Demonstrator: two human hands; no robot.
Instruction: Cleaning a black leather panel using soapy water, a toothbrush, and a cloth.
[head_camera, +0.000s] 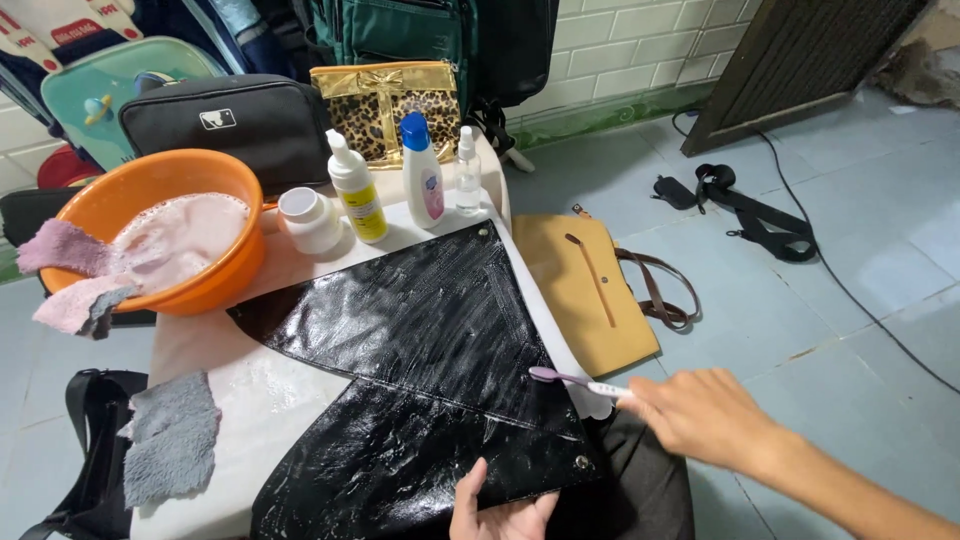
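Observation:
A glossy black bag (420, 350), wet and streaked with foam, lies flat on a small white table (270, 400). My right hand (700, 412) holds a toothbrush (575, 380) with a purple head, its bristles resting on the bag's right edge. My left hand (500, 512) presses on the bag's near edge, fingers spread.
An orange basin (150, 235) of soapy water with pink cloths stands at the table's left. Behind the bag stand a white jar (308, 220) and three bottles (420, 170). A grey cloth (172, 435) lies front left. A tan bag (590, 290) and black straps (750, 210) lie on the tiled floor.

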